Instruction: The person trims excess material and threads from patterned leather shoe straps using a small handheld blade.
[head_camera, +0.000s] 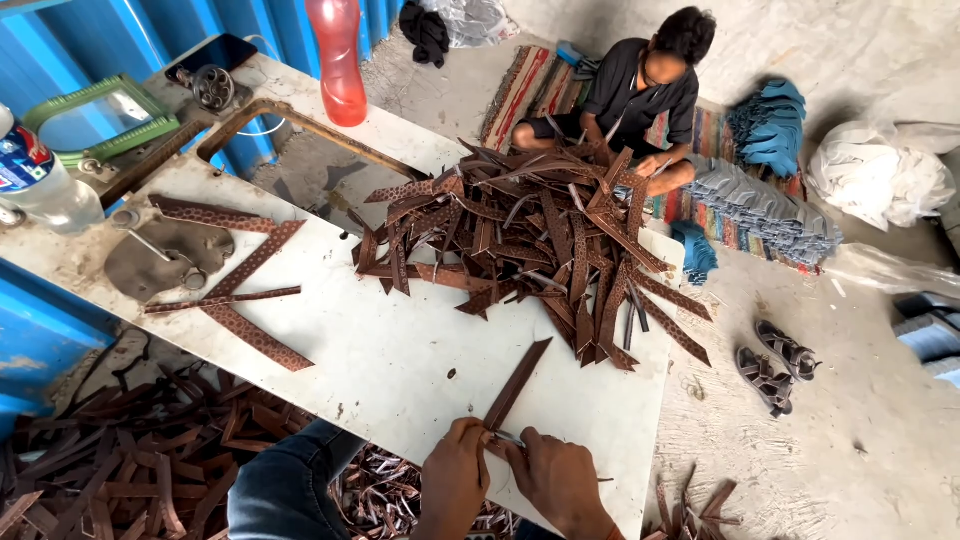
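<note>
Brown strap (517, 384) between two hands (505, 480), one heap (530, 245).

Leather workshop: strap pile (540, 250) on worktable (400, 370), floor offcuts (130, 450).

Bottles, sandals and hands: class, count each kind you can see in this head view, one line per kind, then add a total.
Bottles: 2, a red bottle and a clear bottle.
Sandals: 2, a pair of sandals on the floor.
Hands at the near table edge: 2, left hand and right hand, both at one brown strip.
Total: 6
</note>
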